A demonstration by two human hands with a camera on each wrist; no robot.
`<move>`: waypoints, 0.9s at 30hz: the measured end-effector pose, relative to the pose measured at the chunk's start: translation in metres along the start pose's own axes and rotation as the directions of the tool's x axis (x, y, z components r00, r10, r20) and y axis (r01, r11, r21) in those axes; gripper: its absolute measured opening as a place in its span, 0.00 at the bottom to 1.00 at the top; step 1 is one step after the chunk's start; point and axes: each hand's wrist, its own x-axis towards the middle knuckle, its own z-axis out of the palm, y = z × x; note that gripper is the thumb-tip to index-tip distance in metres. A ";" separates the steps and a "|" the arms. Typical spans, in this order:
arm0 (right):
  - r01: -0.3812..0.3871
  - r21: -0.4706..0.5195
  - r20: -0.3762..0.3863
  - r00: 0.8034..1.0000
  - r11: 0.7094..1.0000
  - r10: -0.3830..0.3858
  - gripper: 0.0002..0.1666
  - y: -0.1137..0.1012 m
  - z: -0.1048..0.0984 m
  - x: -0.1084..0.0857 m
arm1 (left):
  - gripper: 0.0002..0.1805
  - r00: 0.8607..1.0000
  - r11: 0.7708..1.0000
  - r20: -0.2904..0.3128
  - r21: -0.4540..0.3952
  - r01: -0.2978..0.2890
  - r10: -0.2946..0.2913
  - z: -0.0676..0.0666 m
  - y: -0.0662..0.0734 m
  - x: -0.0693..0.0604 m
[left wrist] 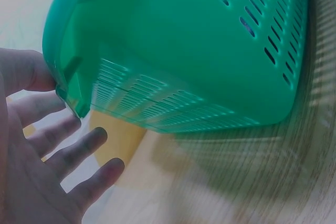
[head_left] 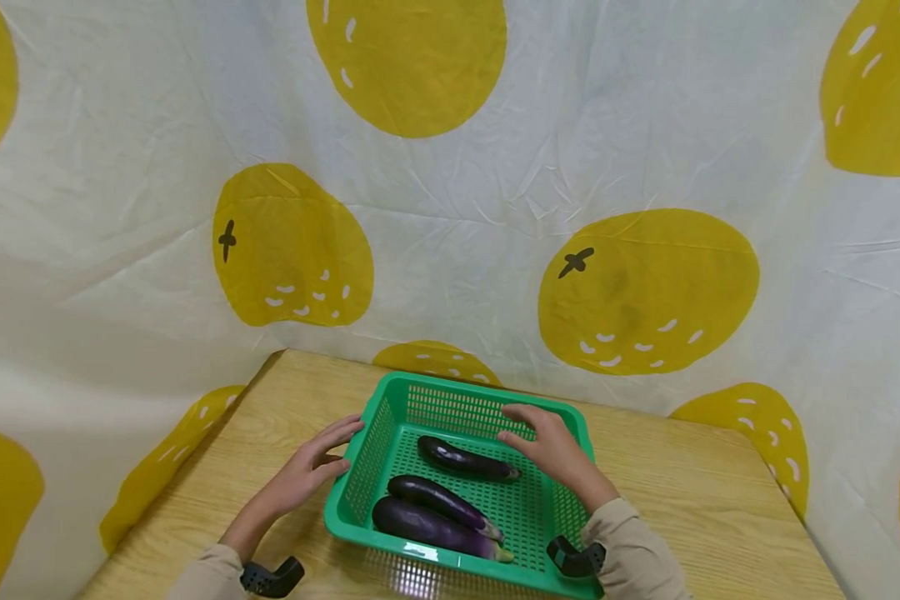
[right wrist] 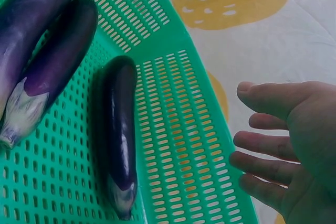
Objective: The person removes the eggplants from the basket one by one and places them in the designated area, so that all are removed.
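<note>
A green basket (head_left: 465, 562) with slotted walls holds three eggplants. One eggplant (head_left: 465, 460) lies toward the back, and two, the inner (head_left: 442, 502) and the outer (head_left: 431, 527), lie side by side near the front rim. My left hand (head_left: 303, 477) is at the basket's left rim, its fingertips against it; in the left wrist view the fingers of that hand (left wrist: 50, 150) are spread beside the green wall. My right hand (head_left: 553, 450) hovers over the basket's right part with relaxed fingers, holding nothing; in the right wrist view this hand (right wrist: 294, 145) appears beyond the single eggplant (right wrist: 122, 135).
The basket stands on a wooden table (head_left: 682, 492). Behind and beside the table hangs a pale cloth (head_left: 450, 250) printed with large yellow fruit shapes. A black device (head_left: 273, 577) is on the left wrist, another (head_left: 576, 558) on the right.
</note>
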 end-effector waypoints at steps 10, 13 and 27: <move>0.006 0.001 -0.008 1.000 1.000 -0.006 0.27 0.004 0.006 0.003 | 0.28 1.000 1.000 -0.004 0.001 -0.004 0.004 0.000 -0.002 0.000; -0.009 0.005 -0.004 1.000 1.000 0.009 0.27 0.006 0.008 0.003 | 0.27 1.000 1.000 -0.006 0.001 -0.004 0.004 0.001 -0.001 0.000; -0.011 0.025 0.018 1.000 1.000 0.011 0.26 0.008 0.012 0.004 | 0.27 1.000 1.000 -0.017 -0.006 -0.008 0.008 0.002 0.002 -0.001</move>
